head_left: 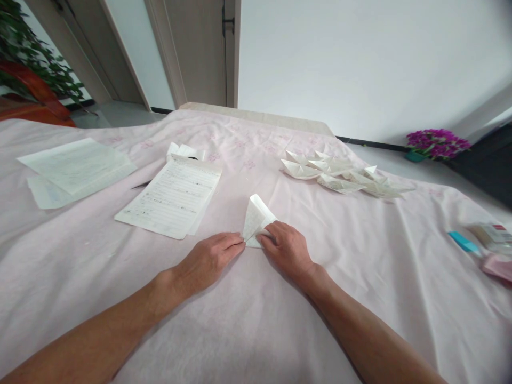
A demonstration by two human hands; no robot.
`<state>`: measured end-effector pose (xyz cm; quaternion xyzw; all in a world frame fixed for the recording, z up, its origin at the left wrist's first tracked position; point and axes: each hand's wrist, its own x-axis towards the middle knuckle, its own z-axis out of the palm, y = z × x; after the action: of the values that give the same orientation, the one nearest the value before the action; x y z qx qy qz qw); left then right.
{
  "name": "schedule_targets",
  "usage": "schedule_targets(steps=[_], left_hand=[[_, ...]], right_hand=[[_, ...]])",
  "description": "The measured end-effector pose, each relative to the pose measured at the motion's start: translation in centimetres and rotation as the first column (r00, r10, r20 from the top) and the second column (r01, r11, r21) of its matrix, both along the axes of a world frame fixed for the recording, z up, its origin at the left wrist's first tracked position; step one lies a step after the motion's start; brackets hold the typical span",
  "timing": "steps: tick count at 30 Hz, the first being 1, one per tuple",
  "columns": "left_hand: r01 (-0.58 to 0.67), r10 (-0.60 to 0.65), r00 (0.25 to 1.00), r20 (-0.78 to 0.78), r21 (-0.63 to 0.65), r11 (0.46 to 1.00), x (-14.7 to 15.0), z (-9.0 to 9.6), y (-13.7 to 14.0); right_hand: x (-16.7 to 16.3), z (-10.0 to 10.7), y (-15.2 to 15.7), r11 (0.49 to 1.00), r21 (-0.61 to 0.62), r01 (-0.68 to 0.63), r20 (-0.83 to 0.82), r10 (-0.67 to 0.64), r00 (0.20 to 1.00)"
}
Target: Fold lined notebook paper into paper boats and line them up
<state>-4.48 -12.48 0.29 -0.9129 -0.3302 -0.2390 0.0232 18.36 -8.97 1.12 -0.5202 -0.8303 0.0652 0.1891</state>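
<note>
Pink cloth (256, 325) spread. Folded paper (256, 216) between left hand (212, 258), pinching near-left corner, and right hand (290, 248), grasping right side; peak points away.

The person's left forearm (132, 314), near eight o'clock, and right forearm (372, 325), near five o'clock, are bare and tapering; left hand (212, 260) and right hand (290, 248) are bare.

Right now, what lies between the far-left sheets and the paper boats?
In the head view, the written sheets lie there, a dark pointed tip at their left edge, then pink cloth.
</note>
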Motion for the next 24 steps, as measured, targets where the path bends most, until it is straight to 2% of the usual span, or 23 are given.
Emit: schedule_targets(steps=[5, 10, 19, 24], left_hand=[[0.017, -0.016, 0.999, -0.04, 0.045, 0.999, 0.5, 0.2, 0.0], [0.03, -0.029, 0.997, -0.075, 0.015, 0.999, 0.8, 0.0, 0.5], [0.052, -0.042, 0.99, -0.133, 0.072, 0.996, 1.4, 0.1, 0.7], [0.058, -0.048, 0.99, -0.13, 0.07, 0.996, 1.5, -0.1, 0.7]], right_hand=[[0.2, -0.1, -0.3, 0.996, 0.066, -0.061, -0.007, 0.062, 0.998], [0.3, 0.0, -0.1, 0.988, 0.1, -0.121, -0.031, 0.124, 0.992], [0.6, -0.2, 0.3, 0.996, 0.074, -0.056, -0.013, 0.057, 0.998], [1.6, 0.0, 0.0, 0.967, 0.118, -0.225, -0.053, 0.233, 0.971]])
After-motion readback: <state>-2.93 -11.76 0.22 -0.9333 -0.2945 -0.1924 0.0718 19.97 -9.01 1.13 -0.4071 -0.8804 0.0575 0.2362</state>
